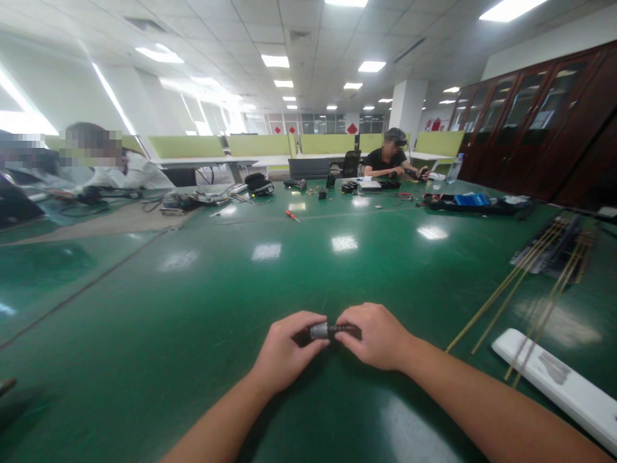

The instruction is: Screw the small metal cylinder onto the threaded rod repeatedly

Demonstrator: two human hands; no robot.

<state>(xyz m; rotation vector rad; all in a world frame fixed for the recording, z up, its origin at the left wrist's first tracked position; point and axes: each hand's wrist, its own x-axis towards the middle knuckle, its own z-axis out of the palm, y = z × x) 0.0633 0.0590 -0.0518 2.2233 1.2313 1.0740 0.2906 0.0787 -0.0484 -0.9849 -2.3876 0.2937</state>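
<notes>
Both of my hands meet low in the middle of the view over a shiny green table (pixel 202 308). Between them is a small dark cylindrical part (pixel 330 331) with a grey metal band. My left hand (pixel 288 350) curls round its left end with closed fingers. My right hand (pixel 378 335) pinches its right end, fingers folded over it. The part rests on or just above the table surface; I cannot tell which.
Several thin brass rods (pixel 520 283) lie at the right, over a white flat bar (pixel 559 382) and a dark strip (pixel 554 247). A red-handled screwdriver (pixel 292 215) lies farther back. Tools, cables and boxes clutter the far end, where a seated person (pixel 393 161) works. Other people sit at the left.
</notes>
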